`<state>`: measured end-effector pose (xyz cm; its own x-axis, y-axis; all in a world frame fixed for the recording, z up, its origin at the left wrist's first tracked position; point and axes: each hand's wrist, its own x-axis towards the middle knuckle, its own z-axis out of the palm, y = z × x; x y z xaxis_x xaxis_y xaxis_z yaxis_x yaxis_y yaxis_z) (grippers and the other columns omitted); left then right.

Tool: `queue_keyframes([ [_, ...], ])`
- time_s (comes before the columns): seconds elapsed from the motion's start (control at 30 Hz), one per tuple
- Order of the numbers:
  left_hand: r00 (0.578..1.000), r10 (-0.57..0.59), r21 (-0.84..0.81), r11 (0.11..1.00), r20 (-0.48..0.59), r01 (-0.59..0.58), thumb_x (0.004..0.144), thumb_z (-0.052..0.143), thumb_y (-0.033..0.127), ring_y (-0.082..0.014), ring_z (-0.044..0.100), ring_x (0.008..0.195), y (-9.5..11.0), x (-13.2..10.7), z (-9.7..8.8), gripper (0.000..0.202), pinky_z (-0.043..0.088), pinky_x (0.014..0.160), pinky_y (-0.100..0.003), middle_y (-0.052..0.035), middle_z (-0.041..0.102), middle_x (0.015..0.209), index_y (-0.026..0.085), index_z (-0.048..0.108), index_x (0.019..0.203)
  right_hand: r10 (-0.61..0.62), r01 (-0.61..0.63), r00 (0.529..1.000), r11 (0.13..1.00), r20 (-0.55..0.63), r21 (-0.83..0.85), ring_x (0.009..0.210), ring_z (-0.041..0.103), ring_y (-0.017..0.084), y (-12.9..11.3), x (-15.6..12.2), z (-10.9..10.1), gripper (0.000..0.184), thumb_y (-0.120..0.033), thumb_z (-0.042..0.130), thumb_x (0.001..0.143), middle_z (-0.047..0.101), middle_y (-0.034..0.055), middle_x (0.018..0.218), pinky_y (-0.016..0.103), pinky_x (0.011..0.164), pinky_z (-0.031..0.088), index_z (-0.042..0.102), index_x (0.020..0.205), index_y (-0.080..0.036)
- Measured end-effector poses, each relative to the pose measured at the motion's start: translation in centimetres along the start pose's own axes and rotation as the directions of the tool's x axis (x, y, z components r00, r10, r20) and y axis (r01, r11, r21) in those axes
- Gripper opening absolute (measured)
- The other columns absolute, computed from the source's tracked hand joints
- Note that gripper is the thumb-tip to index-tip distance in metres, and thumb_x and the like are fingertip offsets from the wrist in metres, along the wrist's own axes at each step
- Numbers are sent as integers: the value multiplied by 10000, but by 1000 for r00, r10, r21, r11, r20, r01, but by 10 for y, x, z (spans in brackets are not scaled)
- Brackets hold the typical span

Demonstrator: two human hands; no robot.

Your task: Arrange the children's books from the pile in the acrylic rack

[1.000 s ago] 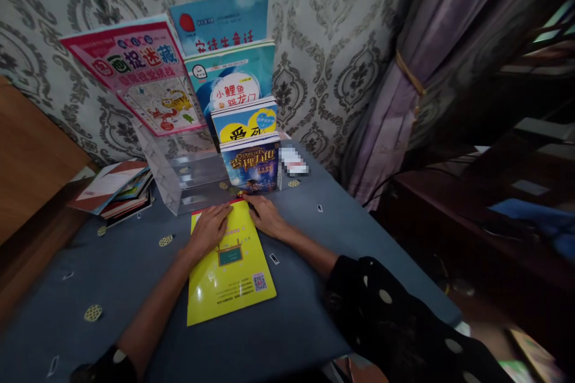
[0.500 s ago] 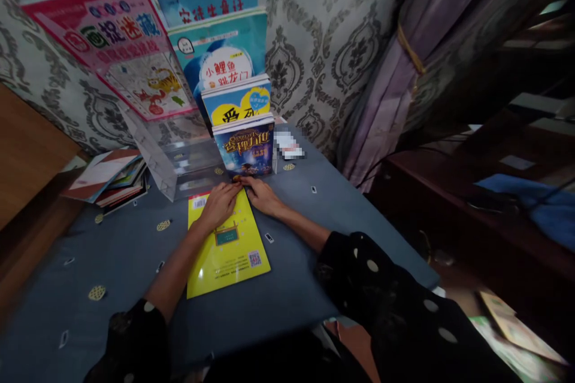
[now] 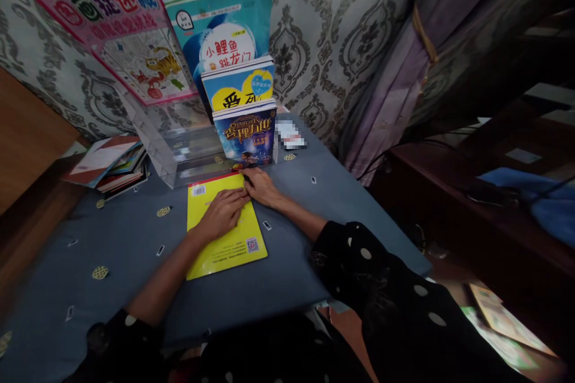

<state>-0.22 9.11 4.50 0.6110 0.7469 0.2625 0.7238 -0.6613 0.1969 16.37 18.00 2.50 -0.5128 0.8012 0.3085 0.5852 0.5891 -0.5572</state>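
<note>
A yellow book (image 3: 211, 248) lies flat on the blue table (image 3: 291, 263), back cover up. My left hand (image 3: 223, 212) rests palm down on its upper half, fingers stretched out. My right hand (image 3: 261, 187) lies at the book's top right corner, fingers curled against the edge; whether it grips the corner is unclear. Just beyond stands a clear acrylic rack (image 3: 179, 152) holding several upright children's books, the front one dark blue (image 3: 246, 139).
A loose pile of books (image 3: 112, 164) lies at the table's left rear. A large pink book (image 3: 112, 18) leans in the rack's left side. Patterned wallpaper is behind, a purple curtain (image 3: 404, 66) and dark furniture to the right.
My left hand slid down from the book's top edge onto its cover. The right hand stayed at the top right corner. The view shifted closer to the rack.
</note>
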Motion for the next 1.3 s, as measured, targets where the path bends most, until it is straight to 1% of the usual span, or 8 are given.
queue_keyframes([
  [0.23,988,104,-112,989,112,-92,968,421,184,-237,493,1320,51,-35,-11,412,369,1091,-489,-47,598,1380,286,573,1337,4,-4,1000,1000,10,3,1207,544,239,-1,-3,-2,431,-129,521,886,635,107,1287,382,1041,416,564,1313,-166],
  [0.4,982,138,-163,980,127,-117,942,435,140,-216,462,1347,67,-48,-14,424,340,1117,-477,-32,592,1388,290,587,1308,-8,8,1000,1000,13,-1,1196,549,244,-2,-3,-3,425,-122,510,883,644,117,1273,387,1036,417,569,1303,-145],
  [0.5,981,151,-180,975,120,-128,927,454,129,-209,478,1329,68,-47,-16,414,355,1108,-474,-31,598,1380,278,596,1285,-10,11,1000,1000,15,-11,1198,545,263,-2,-3,-2,422,-117,503,879,639,133,1279,402,1032,417,575,1294,-123],
  [0.67,986,126,-186,977,105,-105,922,479,139,-204,508,1297,68,-47,-16,392,353,1112,-457,-20,603,1374,289,615,1257,-33,33,999,998,10,-50,1194,546,254,-5,-4,-2,408,-118,504,883,647,113,1266,392,1011,422,585,1281,-158],
  [0.93,989,116,-200,975,96,-95,925,498,170,-220,506,1292,68,-48,-13,381,353,1102,-468,-7,617,1357,305,612,1262,-83,90,996,973,40,-214,1219,535,284,-15,-9,-1,329,-130,501,908,622,153,1302,439,1018,410,623,1213,-138],
  [1.07,993,112,-205,974,45,-100,941,483,169,-200,547,1248,71,-48,-13,345,376,1091,-432,-25,631,1335,280,628,1234,-109,113,994,960,28,-255,1257,516,270,-13,-11,4,341,-130,468,926,617,152,1318,449,1044,404,619,1231,-152],
  [1.2,999,39,-145,989,-19,-41,979,451,210,-190,568,1228,66,-49,-8,315,380,1098,-411,-73,630,1327,229,611,1250,-112,117,993,954,36,-276,1269,514,270,-11,-11,6,351,-132,466,932,610,152,1335,453,1048,410,612,1251,-142],
  [1.3,995,-81,-48,996,-50,79,986,435,232,-210,538,1273,45,-52,-4,351,367,1107,-448,-95,604,1361,229,569,1309,-123,127,992,957,33,-262,1272,517,260,-10,-12,6,353,-133,470,929,614,153,1328,451,1046,419,616,1250,-152],
])
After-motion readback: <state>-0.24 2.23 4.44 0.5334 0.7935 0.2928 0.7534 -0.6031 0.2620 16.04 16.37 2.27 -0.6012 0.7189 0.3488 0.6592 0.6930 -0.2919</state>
